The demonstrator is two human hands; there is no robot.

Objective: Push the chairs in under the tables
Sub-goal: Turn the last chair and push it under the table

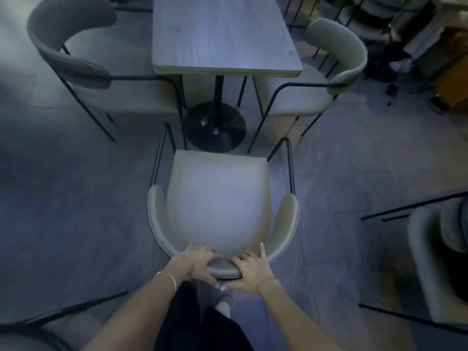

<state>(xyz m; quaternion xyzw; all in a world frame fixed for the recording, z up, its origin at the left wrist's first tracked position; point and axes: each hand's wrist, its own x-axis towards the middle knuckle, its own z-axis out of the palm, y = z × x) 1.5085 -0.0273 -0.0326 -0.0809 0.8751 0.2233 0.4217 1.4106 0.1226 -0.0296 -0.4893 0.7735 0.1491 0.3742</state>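
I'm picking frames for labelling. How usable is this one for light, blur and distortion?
Head view: dim, bluish light; wide-angle bending at the edges; the left chair is smeared, the corners soft; left hand, right hand, the near chair and the table read clearly.

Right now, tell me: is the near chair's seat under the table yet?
No. The chair sits fully short of the table edge, both hands on its backrest.

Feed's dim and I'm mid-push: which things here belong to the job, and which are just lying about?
Job: near chair, held at its backrest by left hand and right hand; table; left chair; right chair.

Lying about: dark clutter far right; orange box.
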